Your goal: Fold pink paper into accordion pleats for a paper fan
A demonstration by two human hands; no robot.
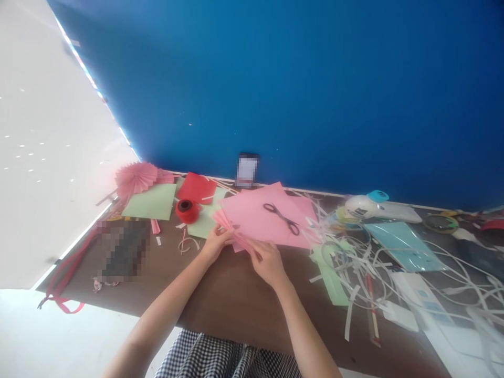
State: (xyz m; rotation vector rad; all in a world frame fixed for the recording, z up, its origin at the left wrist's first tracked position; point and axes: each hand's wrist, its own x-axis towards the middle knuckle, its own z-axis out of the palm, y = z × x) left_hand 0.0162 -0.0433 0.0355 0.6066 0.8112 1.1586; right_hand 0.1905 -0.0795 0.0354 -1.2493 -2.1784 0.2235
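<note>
A narrow strip of pleated pink paper is held between my two hands, just above the table. My left hand pinches it near its left part, and my right hand has closed fingers on its right end. Right behind the hands lie flat pink sheets, overlapping one another. Dark-handled scissors rest on these sheets, lying a little open. To the left of my left hand stands a red roll of tape. A finished-looking pink paper fan sits at the back left.
Green paper and a red sheet lie at the left. A phone leans on the blue wall. On the right are paper strips, white cables, a white bottle-like object, a blue packet and a power strip.
</note>
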